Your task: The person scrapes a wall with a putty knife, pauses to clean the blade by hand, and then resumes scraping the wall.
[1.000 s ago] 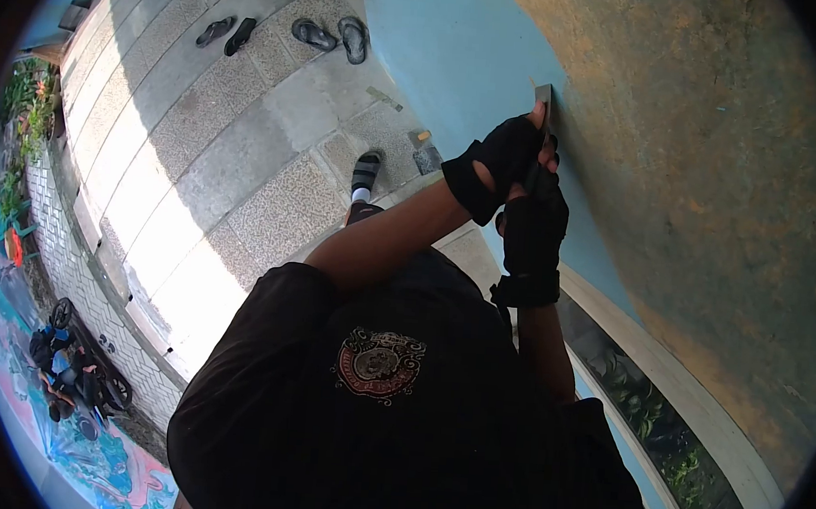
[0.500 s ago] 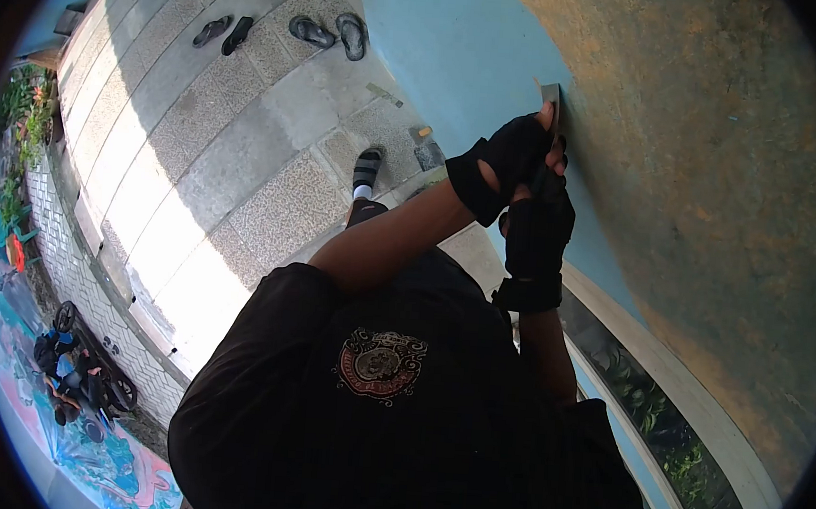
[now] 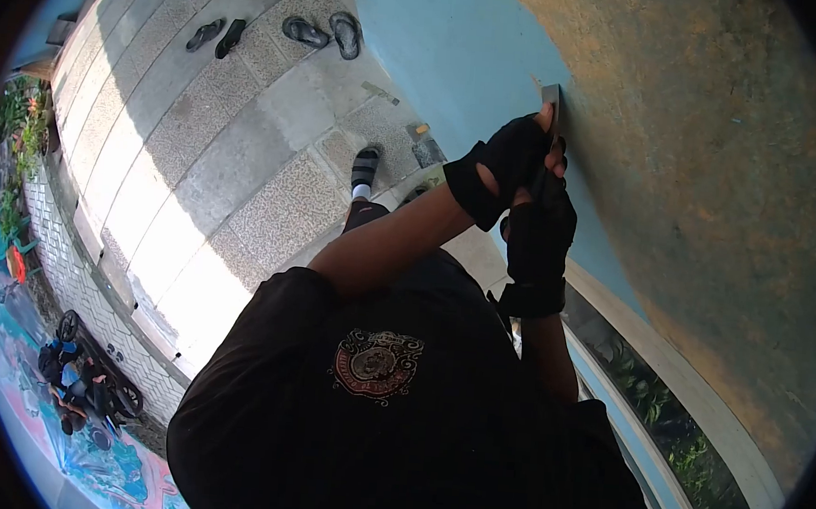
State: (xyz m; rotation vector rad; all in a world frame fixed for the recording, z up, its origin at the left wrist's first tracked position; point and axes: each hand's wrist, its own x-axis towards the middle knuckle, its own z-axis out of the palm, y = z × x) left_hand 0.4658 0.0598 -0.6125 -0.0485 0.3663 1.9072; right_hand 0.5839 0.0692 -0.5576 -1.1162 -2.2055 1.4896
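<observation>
A scraper with a flat metal blade (image 3: 552,95) rests against the wall, where light blue paint (image 3: 459,59) meets a rough brown patch (image 3: 678,179). My left hand (image 3: 509,159), in a black fingerless glove, is closed on the scraper close to the blade, with a fingertip at its base. Just below it my right hand (image 3: 540,228), gloved the same way, wraps round the handle, which is mostly hidden by the fingers. The two hands are close together.
Several dark sandals (image 3: 345,35) lie on the paved floor (image 3: 217,147). My sandalled foot (image 3: 365,164) stands near the wall's base. A motorcycle (image 3: 115,381) is at the lower left by a painted mural (image 3: 119,466). Plants (image 3: 692,459) show beyond a ledge at the lower right.
The view has shifted slightly, so the floor and sandals sit a little further left. Both hands keep their hold on the scraper, and its blade has hardly moved.
</observation>
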